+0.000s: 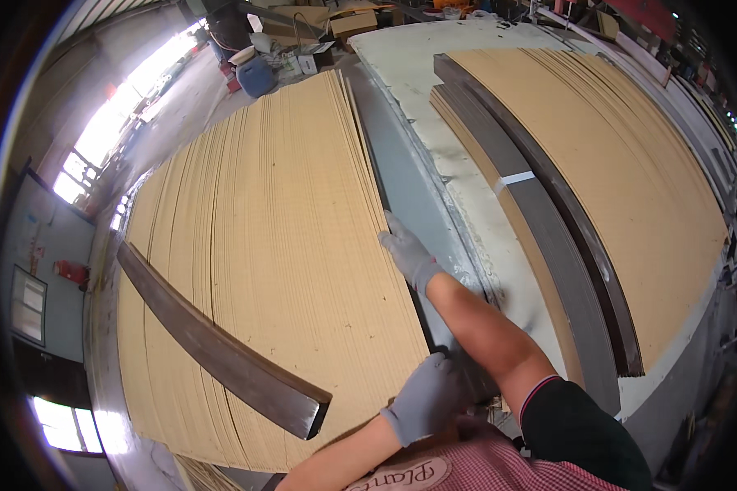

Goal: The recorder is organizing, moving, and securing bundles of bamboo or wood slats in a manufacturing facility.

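head view: fanned stack of tan sheets [295,245] lies at left of centre, edges stepped toward its left side, closer together toward the right. right hand [409,252], grey glove, bent fingers against the stack's right edge; cannot tell whether it grips or only presses. left hand [428,397], same glove, curled at the near right corner; contact seems likely, whether anything is pinched cannot be told. progress, as judged: spreading looks done over most of this stack, edge handling looks mid-course; how much is left cannot be read from here. one dark brown bar [221,352] rests across the sheets, lower left, well apart from both hands. count so far: two gloved hands, one stack here, sheets too many and too tight to count. outward, right: pale desk [454,159] with a second fanned stack [630,188], seemingly spread already, no hand on it. beside it, one more dark bar [588,237] and one bundle of grey strips [549,221] under one white band [516,177]. so two stacks, two bars, one bundle. far end: one blue bucket [256,78], several cardboard boxes [352,23], overlapped, count unsure.
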Demonstrator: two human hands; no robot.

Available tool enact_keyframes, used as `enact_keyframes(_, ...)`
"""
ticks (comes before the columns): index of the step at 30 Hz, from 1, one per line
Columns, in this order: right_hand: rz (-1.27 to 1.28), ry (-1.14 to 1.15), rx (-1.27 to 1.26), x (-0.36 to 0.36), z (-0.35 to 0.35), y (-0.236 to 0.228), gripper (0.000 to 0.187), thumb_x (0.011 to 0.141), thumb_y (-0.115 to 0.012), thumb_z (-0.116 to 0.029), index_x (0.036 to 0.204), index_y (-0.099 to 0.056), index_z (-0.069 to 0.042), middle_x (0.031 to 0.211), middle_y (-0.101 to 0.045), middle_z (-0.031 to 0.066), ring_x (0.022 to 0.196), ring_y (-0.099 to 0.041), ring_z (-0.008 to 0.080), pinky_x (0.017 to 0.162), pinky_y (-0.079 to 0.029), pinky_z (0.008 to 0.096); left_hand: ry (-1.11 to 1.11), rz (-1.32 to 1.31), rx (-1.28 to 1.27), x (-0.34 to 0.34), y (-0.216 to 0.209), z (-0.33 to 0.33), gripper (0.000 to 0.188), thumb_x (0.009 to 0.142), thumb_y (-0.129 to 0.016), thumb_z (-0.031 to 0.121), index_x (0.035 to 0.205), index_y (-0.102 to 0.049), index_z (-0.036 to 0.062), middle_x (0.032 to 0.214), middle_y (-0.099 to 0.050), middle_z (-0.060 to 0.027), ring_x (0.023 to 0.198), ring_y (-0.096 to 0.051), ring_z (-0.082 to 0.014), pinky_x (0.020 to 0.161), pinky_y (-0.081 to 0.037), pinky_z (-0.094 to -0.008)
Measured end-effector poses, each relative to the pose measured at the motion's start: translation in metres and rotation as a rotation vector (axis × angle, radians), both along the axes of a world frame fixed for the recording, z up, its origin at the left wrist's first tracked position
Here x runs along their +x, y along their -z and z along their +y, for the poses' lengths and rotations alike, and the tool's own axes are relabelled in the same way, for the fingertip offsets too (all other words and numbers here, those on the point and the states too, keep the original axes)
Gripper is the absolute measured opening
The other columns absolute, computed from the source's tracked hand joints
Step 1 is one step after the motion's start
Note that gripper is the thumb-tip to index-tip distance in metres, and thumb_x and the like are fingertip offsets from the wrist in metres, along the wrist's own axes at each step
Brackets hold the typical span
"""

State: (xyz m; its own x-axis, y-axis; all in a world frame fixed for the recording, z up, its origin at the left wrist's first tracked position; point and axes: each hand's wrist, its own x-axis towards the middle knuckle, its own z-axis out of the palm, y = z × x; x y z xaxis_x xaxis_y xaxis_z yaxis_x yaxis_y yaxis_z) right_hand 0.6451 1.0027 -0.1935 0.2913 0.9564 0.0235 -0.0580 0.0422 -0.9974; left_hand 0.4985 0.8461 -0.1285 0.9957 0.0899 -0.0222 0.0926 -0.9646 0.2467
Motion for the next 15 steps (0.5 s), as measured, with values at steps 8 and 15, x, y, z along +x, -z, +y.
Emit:
enact_keyframes(8,-0.155,0.009,-0.004,0.018,0.035,-0.005,0.057,0.092,-0.046,-0.018,0.141,-0.026,0.001,0.143,-0.034,0.0193,0.136,-0.028,0.0270,0.110,-0.021,0.0301,0.051,0.097,-0.054,0.008,-0.032,0.009,0.025,0.072,-0.056,0.034,0.061,-0.060,0.0126,0.064,-0.055,-0.0018,0.069,-0.054,-0.0176,0.067,-0.037,-0.0319)
enact_keyframes(15,-0.154,-0.030,0.016,0.046,0.128,0.024,0.061,0.091,-0.047,-0.019,0.143,-0.021,0.001,0.138,-0.041,0.0199,0.129,-0.037,0.0274,0.106,-0.029,0.0297,0.074,0.091,-0.061,-0.003,-0.010,0.009,0.050,0.077,-0.049,0.054,0.065,-0.062,0.0081,0.070,-0.056,-0.0104,0.075,-0.053,-0.0233,0.077,-0.034,-0.0369)
